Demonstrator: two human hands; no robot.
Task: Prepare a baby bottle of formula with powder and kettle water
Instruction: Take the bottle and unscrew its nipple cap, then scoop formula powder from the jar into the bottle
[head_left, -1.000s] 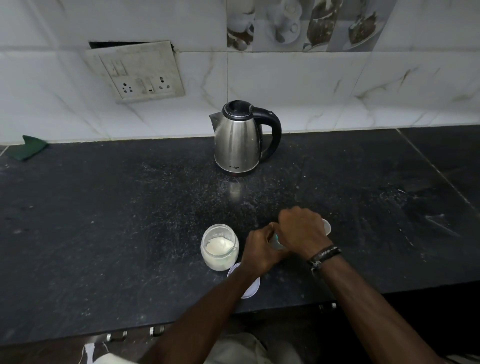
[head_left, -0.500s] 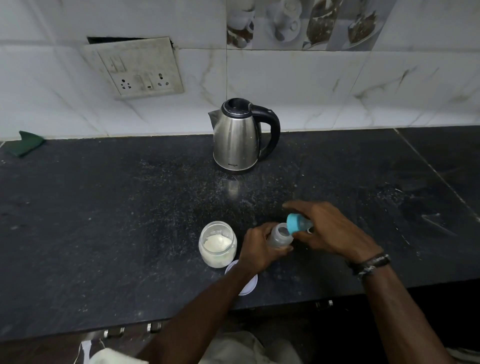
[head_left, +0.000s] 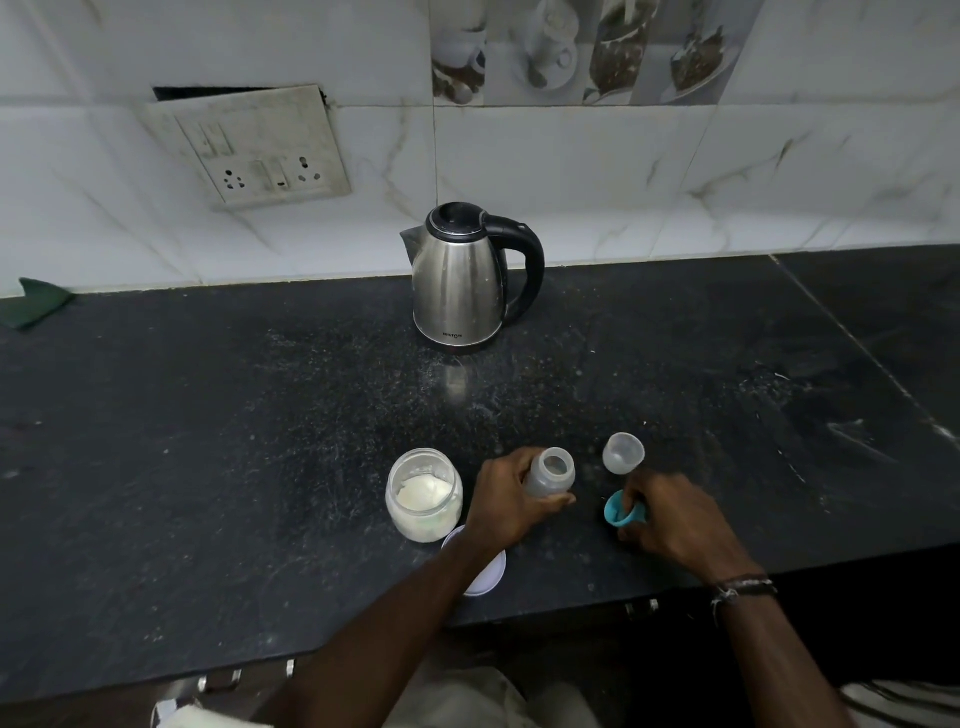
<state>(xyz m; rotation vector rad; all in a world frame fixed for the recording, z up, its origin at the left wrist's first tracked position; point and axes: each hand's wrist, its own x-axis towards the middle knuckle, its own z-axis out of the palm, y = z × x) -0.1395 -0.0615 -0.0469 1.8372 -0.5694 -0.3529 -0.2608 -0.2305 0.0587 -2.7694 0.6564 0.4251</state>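
Left hand (head_left: 506, 501): grips open bottle (head_left: 550, 473) | Right hand (head_left: 670, 519): holds teal collar (head_left: 621, 512) on table (head_left: 208, 441) | Powder jar (head_left: 423, 493): uncapped

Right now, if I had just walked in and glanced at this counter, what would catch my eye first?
Probably the shiny steel kettle, standing alone at the back of the dark counter against the white tiles. Next, near the front edge, the left hand grips an open baby bottle beside an open jar of white powder. The right hand holds the bottle's teal ring down at the counter, just in front of a clear cap.
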